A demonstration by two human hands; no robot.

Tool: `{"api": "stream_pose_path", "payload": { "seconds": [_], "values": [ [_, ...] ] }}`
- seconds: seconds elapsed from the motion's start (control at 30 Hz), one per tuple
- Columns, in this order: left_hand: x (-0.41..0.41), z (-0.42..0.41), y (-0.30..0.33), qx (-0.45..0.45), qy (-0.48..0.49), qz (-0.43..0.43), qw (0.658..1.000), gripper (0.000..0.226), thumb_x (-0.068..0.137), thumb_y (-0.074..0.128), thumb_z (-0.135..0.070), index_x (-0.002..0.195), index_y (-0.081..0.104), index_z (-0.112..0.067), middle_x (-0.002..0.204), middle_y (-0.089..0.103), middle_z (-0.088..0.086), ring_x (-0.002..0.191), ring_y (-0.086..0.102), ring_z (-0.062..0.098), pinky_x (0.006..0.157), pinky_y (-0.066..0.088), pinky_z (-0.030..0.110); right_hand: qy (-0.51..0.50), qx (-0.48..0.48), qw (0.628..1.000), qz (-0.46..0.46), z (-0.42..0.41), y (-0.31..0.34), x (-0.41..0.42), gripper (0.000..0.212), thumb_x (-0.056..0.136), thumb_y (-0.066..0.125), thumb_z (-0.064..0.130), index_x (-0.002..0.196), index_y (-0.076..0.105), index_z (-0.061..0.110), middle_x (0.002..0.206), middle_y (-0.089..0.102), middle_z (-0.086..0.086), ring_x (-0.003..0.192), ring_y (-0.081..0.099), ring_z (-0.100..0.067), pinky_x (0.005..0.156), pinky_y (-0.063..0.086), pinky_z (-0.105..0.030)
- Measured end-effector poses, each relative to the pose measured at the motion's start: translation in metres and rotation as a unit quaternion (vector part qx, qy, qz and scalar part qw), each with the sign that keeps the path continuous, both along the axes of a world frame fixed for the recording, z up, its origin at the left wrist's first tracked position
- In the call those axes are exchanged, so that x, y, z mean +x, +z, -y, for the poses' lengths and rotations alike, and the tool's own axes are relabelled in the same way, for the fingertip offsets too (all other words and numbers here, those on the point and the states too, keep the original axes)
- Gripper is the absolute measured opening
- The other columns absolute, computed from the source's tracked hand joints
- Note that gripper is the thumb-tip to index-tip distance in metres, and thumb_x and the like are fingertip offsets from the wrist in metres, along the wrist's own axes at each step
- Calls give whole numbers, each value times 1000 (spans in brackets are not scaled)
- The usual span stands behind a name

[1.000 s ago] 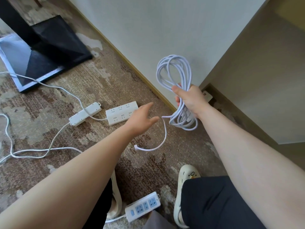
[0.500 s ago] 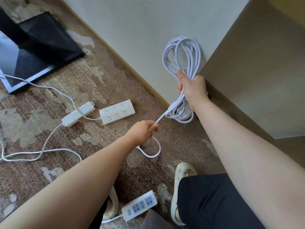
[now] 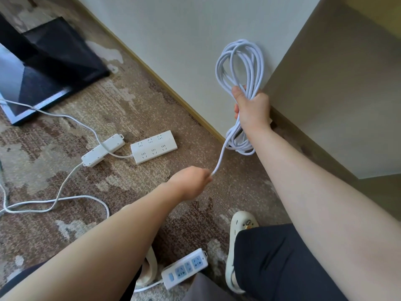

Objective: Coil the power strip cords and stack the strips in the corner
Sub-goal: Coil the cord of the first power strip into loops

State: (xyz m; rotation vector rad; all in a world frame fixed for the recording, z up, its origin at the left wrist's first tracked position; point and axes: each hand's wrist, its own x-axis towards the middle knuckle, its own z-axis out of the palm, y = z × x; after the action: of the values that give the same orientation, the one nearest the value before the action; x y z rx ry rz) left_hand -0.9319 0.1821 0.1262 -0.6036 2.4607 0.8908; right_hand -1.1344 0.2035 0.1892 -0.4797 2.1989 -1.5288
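Note:
My right hand (image 3: 251, 110) grips a coil of white cord (image 3: 240, 66) in front of the room corner, loops sticking up above the fist and hanging below it. A taut stretch of that cord runs down to my left hand (image 3: 191, 181), which is closed on its free end. On the carpet lie a wide white power strip (image 3: 154, 146), a narrow white strip (image 3: 103, 149) with loose cord (image 3: 65, 198) trailing left, and a white and blue strip (image 3: 184, 268) near my feet.
The white wall and a beige panel meet in the corner (image 3: 269, 114) just behind my right hand. A black stand base (image 3: 54, 53) sits at the upper left. My slippered foot (image 3: 238, 231) rests on the patterned brown carpet.
My left hand, open a second ago, has closed on the cord's loose end lying on the carpet and pulled it taut. The right hand kept hold of the coil.

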Motion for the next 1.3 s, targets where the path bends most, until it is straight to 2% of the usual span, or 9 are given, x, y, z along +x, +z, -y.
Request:
{"api": "stream_pose_path", "payload": {
  "seconds": [0.1, 0.2, 0.37, 0.47, 0.63, 0.8, 1.0, 1.13, 1.3],
  "values": [
    [22, 17, -12, 41, 30, 13, 999, 27, 105, 33, -27, 116, 54, -14, 91, 61, 5, 88, 60, 24, 84, 50, 41, -13, -2, 1000, -27, -1, 1, -4, 34, 91, 69, 40, 69, 53, 20, 44, 53, 10, 42, 53, -3, 44, 43, -16],
    [52, 34, -26, 55, 84, 34, 994, 35, 105, 32, -29, 133, 48, -18, 87, 59, -5, 80, 60, 14, 79, 50, 35, -12, -6, 999, -48, -5, -1, -11, 28, 91, 69, 40, 72, 57, 23, 48, 54, 11, 43, 53, -1, 46, 42, -15],
    [78, 52, -31, 10, 118, 72, 990, 29, 104, 36, -33, 116, 60, -20, 80, 60, -5, 72, 59, 15, 63, 47, 30, -7, 9, 998, -54, -2, -5, -11, 29, 91, 69, 40, 71, 58, 21, 48, 55, 10, 45, 54, -1, 50, 44, -17],
    [51, 43, -7, -41, -10, 75, 996, 24, 102, 43, -35, 107, 64, -27, 76, 58, -13, 68, 55, 9, 58, 42, 25, 37, 36, 997, -57, -3, -8, -9, 24, 91, 69, 41, 76, 60, 25, 53, 58, 8, 51, 58, -8, 57, 52, -31],
    [-13, 8, 45, -61, -124, -122, 983, 27, 96, 49, -44, 89, 63, -23, 74, 59, -12, 65, 56, 11, 61, 47, 28, 131, 100, 985, -46, -3, -11, 1, 19, 88, 71, 41, 83, 63, 26, 61, 61, 1, 59, 60, -19, 65, 57, -42],
    [-22, 19, 49, -94, 72, -188, 975, 35, 84, 66, -51, 71, 53, -21, 66, 59, -6, 62, 56, 17, 55, 42, 32, 214, 121, 966, 79, -6, -19, 15, 22, 91, 71, 33, 82, 63, 14, 49, 61, 4, 46, 58, -11, 50, 52, -22],
    [-32, 10, 49, 37, 131, -172, 976, 20, 94, 58, -20, 81, 66, -8, 76, 69, 3, 69, 62, 17, 64, 47, 32, 279, 172, 938, 115, -6, -25, 25, 39, 94, 64, 44, 89, 68, 5, 60, 65, 2, 53, 61, -12, 58, 48, -28],
    [-34, 14, 49, 1, 217, -168, 962, 24, 87, 68, -36, 72, 69, -17, 63, 67, -3, 60, 64, 15, 59, 53, 33, 323, 172, 919, 148, -7, -24, 25, 29, 98, 61, 34, 82, 63, 10, 64, 61, -2, 59, 59, -17, 67, 50, -32],
    [-36, 19, 47, -61, 287, -168, 941, 38, 75, 76, -51, 62, 55, -21, 57, 60, -6, 54, 56, 10, 49, 42, 28, 337, 155, 910, 187, -13, -17, 24, 31, 101, 55, 23, 74, 65, 11, 56, 61, 1, 47, 57, -9, 52, 48, -20]
  ]
}}
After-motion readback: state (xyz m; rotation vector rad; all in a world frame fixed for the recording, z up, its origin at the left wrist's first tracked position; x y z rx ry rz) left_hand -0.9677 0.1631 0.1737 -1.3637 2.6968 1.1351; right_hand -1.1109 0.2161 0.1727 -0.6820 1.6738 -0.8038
